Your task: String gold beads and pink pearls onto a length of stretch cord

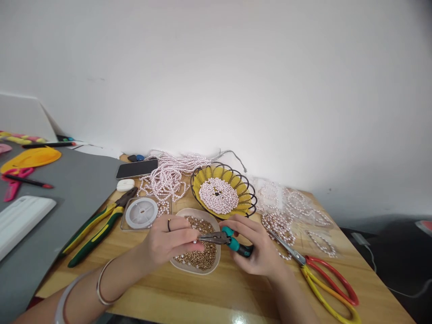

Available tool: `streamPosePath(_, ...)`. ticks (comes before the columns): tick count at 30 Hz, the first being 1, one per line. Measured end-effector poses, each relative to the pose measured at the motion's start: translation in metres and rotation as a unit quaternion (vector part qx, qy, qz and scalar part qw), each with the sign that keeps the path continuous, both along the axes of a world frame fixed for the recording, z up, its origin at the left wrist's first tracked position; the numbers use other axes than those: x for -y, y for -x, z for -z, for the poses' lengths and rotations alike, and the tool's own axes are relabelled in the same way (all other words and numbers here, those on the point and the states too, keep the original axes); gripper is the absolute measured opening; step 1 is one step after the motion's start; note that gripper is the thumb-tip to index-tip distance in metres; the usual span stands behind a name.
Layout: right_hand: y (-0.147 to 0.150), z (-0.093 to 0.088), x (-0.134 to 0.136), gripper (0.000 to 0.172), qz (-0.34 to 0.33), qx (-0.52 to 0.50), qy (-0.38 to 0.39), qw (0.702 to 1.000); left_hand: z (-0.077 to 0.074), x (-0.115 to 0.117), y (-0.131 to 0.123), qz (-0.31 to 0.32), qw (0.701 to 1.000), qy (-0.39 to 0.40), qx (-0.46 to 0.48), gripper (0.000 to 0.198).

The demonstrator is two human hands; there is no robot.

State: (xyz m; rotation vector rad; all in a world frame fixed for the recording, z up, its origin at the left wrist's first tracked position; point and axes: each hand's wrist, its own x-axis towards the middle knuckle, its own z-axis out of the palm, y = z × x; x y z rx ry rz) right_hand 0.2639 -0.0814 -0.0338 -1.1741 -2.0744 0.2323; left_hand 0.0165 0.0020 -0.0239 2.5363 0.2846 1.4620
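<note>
My right hand (pixel 254 246) is wrapped round the teal and black handles of a pair of needle-nose pliers (pixel 216 237), whose jaws point left. The plier tips meet the fingertips of my left hand (pixel 173 238). Those fingers are pinched on a small shiny bead (pixel 195 241); any thread at it is too fine to make out. Below both hands sits a cream dish (pixel 218 263) of gold beads (pixel 202 258) with some pale ones among them. Behind it stands a yellow and black basket (pixel 243 191) with pale pink beads (pixel 218 195).
Left of the dish lie a clear case with a thread spool (pixel 141 213), green and yellow pliers (pixel 101 231) and a phone (pixel 137 168). Pink bead strands (pixel 165 180) are heaped behind. On the right are scissors (pixel 303 261), bead strands (pixel 280 225) and bagged beads (pixel 300 204).
</note>
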Motion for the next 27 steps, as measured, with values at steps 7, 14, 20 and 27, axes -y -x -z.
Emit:
streamPosePath(7, 0.0006, 0.0000, 0.0004, 0.054, 0.002, 0.001, -0.010, 1.000, -0.0045, -0.0004, -0.0020, 0.030, 1.000, 0.003, 0.008, 0.029)
streamPosePath(14, 0.0002, 0.0012, 0.0002, 0.053, -0.006, -0.016, 0.007, 1.000, -0.0048, 0.0001, -0.0015, 0.025, 1.000, 0.007, 0.004, 0.030)
streamPosePath(20, 0.0012, 0.0006, -0.0010, 0.052, -0.010, -0.018, 0.014, 1.000, -0.0064, 0.0003, -0.0010, 0.024, 1.000, -0.001, 0.001, 0.029)
streamPosePath(27, 0.0039, -0.0012, -0.0020, 0.056, -0.030, -0.035, 0.015, 0.999, -0.0082, 0.0003, -0.0018, 0.036, 0.999, -0.009, 0.018, 0.028)
